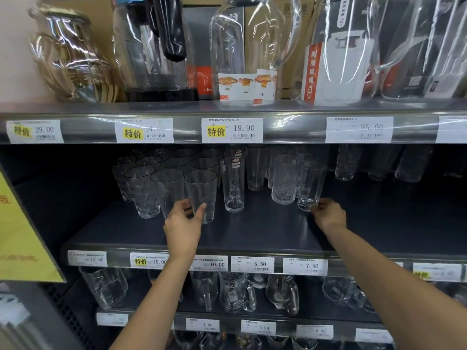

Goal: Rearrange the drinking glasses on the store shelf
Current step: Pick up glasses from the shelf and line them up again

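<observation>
Drinking glasses standing grouped on the middle shelf are probably rigid, slippery and breakable, so grasp low around the wall, as the left hand grips the front tumbler and the right hand pinches a tall glass near its base.

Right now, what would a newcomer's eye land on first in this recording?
Two bare arms reach into the dark middle shelf. The left hand grips a clear tapered tumbler in the front row, and the right hand pinches the base of a tall clear glass further right. Above them, big clear glass pitchers stand over white price tags with yellow marks.
</observation>
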A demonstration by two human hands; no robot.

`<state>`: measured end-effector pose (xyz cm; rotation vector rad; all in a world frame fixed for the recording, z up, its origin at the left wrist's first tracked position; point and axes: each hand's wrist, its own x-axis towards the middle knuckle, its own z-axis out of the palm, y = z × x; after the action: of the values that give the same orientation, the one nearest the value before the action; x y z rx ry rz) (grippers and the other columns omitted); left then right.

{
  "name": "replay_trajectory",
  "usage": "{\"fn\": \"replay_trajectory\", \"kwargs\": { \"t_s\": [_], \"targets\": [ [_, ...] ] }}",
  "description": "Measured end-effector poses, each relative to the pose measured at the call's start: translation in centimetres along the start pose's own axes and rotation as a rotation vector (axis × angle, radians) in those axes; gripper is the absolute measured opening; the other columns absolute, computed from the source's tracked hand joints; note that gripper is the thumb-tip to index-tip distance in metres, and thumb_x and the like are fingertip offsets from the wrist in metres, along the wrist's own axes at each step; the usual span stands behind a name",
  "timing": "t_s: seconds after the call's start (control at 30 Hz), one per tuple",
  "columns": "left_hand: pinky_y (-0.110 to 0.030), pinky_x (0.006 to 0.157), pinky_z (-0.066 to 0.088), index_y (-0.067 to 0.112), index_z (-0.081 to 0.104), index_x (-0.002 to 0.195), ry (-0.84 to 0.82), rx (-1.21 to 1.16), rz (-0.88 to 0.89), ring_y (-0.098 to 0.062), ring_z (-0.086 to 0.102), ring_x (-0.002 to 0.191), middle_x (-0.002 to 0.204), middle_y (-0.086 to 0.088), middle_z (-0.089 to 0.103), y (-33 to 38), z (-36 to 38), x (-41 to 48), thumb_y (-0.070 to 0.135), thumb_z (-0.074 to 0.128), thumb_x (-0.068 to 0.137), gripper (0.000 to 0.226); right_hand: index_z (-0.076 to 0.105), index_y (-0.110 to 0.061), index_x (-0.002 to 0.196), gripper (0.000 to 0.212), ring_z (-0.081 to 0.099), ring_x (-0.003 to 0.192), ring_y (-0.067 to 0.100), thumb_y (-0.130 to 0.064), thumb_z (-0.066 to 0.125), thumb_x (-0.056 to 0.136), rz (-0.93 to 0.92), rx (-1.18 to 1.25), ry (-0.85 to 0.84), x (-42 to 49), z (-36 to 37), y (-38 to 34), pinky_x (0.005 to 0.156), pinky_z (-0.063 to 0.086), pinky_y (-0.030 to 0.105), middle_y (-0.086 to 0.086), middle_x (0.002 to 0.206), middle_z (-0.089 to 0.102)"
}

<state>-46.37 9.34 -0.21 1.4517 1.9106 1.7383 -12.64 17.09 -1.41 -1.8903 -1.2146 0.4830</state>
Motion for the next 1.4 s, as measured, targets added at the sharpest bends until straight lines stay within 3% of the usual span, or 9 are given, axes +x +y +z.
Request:
{"fn": "replay_trajectory", "kwargs": {
  "t_s": [0.33, 0.5, 0.7, 0.9, 1.0, 1.2, 1.4],
  "targets": [
    [-0.03, 0.087, 0.049, 0.008, 0.062, 0.118, -0.022, 0.018, -0.027, -0.016, 0.067, 0.097, 0.112, -0.003, 0.07, 0.4, -0.3, -0.1, 0.039, 0.073, 0.087, 0.045, 0.06, -0.01, 0.126, 0.042, 0.058, 0.121, 0.035, -0.031, 0.068, 0.091, 0.02, 0.013, -0.04, -0.6, -0.8, -0.5, 0.101, 0.046, 0.039, 0.016, 0.127, 0.066],
    [-0.03, 0.079, 0.045, 0.009, 0.059, 0.106, -0.02, 0.02, -0.057, -0.01, 0.057, 0.076, 0.099, -0.003, 0.063, 0.7, -0.7, 0.1, 0.039, 0.076, 0.084, 0.041, 0.053, -0.006, 0.135, 0.053, 0.055, 0.124, 0.033, -0.03, 0.07, 0.091, 0.06, 0.075, -0.131, -2.6, -2.3, -1.5, 0.099, 0.042, 0.033, 0.013, 0.132, 0.061],
    [-0.03, 0.074, 0.046, 0.012, 0.064, 0.089, -0.146, -0.043, -0.063, -0.019, 0.063, 0.078, 0.081, 0.0, 0.067, 0.8, -0.6, 0.2, 0.041, 0.066, 0.091, 0.029, 0.064, -0.014, 0.122, 0.039, 0.061, 0.114, 0.024, -0.032, 0.072, 0.088, -0.05, -0.07, -0.262, -7.2, -5.4, -2.1, 0.1, 0.046, 0.033, 0.0, 0.108, 0.064],
    [-0.048, 0.078, 0.059, 0.026, 0.066, 0.075, -0.403, -0.215, -0.136, -0.022, 0.071, 0.076, 0.07, 0.004, 0.071, 1.3, 0.8, -0.9, 0.051, 0.066, 0.084, 0.027, 0.068, -0.03, 0.107, 0.017, 0.065, 0.106, 0.008, -0.029, 0.071, 0.09, -0.152, 0.069, -0.132, -13.7, -8.7, -1.3, 0.101, 0.049, 0.032, -0.011, 0.108, 0.072],
    [-0.051, 0.084, 0.058, 0.025, 0.07, 0.078, -0.648, -0.323, -0.122, -0.018, 0.072, 0.081, 0.074, 0.006, 0.073, 3.1, 1.8, -3.0, 0.038, 0.072, 0.087, 0.016, 0.068, -0.04, 0.098, 0.012, 0.066, 0.102, -0.001, -0.031, 0.07, 0.091, -0.144, 0.133, -0.064, -17.1, -10.7, -0.8, 0.099, 0.052, 0.032, -0.019, 0.101, 0.072],
    [-0.046, 0.085, 0.059, 0.019, 0.072, 0.089, -1.044, -0.475, 0.015, -0.017, 0.073, 0.088, 0.088, 0.001, 0.075, 7.6, 3.9, -8.8, 0.021, 0.068, 0.091, 0.004, 0.065, -0.042, 0.113, 0.022, 0.062, 0.112, -0.002, -0.036, 0.066, 0.092, -0.066, 0.193, 0.097, -23.2, -15.6, 1.6, 0.102, 0.049, 0.033, -0.02, 0.117, 0.069],
    [-0.047, 0.087, 0.058, 0.024, 0.072, 0.093, -1.207, -0.58, 0.076, -0.016, 0.073, 0.091, 0.093, 0.004, 0.075, 11.9, 6.2, -14.6, 0.017, 0.066, 0.092, 0.009, 0.064, -0.044, 0.119, 0.028, 0.062, 0.11, -0.004, -0.043, 0.066, 0.091, 0.039, 0.129, 0.201, -27.8, -20.5, 5.4, 0.095, 0.051, 0.029, -0.025, 0.119, 0.066]
  ]
}}
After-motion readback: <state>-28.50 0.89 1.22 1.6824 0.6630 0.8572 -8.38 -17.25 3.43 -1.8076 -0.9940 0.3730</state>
